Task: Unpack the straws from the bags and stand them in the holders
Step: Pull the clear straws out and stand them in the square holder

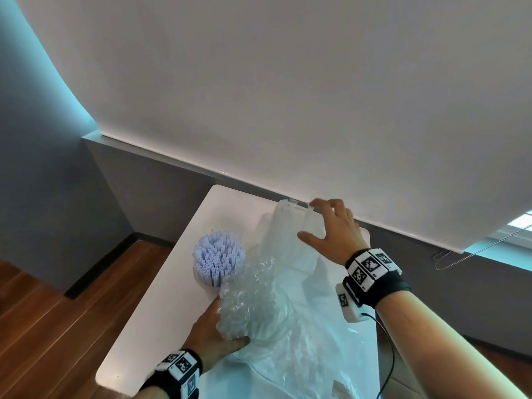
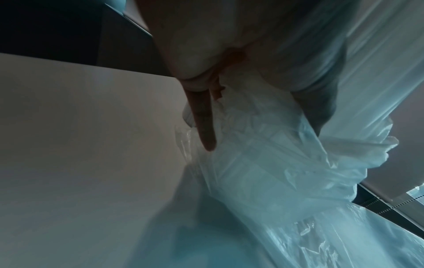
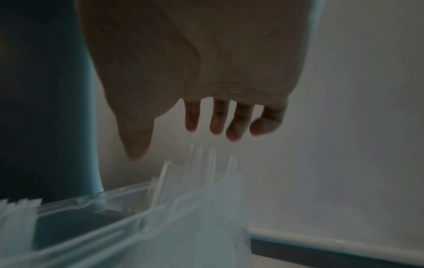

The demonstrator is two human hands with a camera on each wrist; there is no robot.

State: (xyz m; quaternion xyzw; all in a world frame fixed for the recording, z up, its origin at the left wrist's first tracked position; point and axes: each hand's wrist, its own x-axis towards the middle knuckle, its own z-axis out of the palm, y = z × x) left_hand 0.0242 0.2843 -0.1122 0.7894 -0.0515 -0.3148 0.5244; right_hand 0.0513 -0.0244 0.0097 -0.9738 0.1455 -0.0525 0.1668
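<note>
Left hand (image 1: 214, 338): nearest item, at the table's near left; fingers and thumb curled round the bunched lower part of the clear bag, gripping it. The left wrist view shows one finger (image 2: 205, 123) lying along the crinkled film.
Clear bag (image 1: 290, 306): thin, wrinkled plastic spread over the middle and right of the table, gathered tight at the left hand.
Table (image 1: 161, 300): white top, bare along its left strip.
Lilac straws (image 1: 218, 256): dense bundle standing upright in a white holder (image 1: 201, 283), just beyond the left hand, touching the bag's bunched edge.
Right hand (image 1: 331, 231): farther back, fingers spread and relaxed, hovering over the clear straws; the right wrist view shows the fingertips (image 3: 216, 125) just above, gripping nothing.
Clear straws (image 1: 290, 223): upright cluster at the table's far edge, rising from the bag.
Roller blind (image 1: 288, 96): white, behind the table.
</note>
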